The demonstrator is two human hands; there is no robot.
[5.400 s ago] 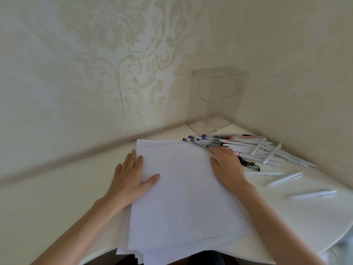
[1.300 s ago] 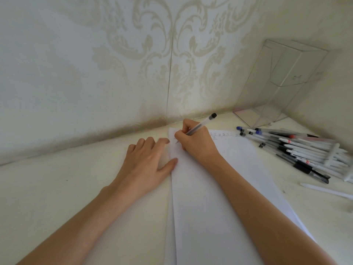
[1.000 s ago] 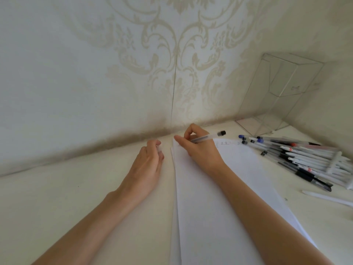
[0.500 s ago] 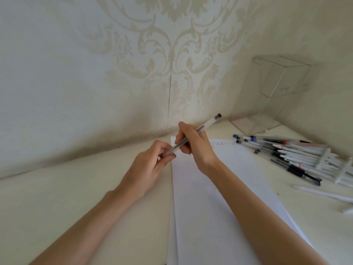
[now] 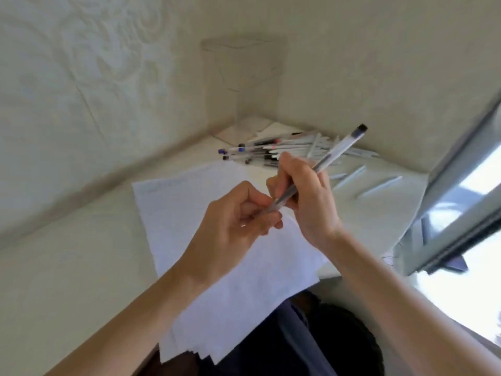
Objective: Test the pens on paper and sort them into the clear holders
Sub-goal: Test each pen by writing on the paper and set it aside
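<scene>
Head view: gripping pen (image 5: pixel 339 150) mid-barrel in right hand (image 5: pixel 306 204) fingers, pinching its lower end with left hand (image 5: pixel 230 223) fingers, above paper (image 5: pixel 184 204). Probably capping after a test. Next: reaching over pen pile (image 5: pixel 271 150) to clear holder (image 5: pixel 244 85), dropping it in.

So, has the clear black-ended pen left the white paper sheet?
Yes: the pen has risen off the paper, now gripped between left hand and right hand.
</scene>
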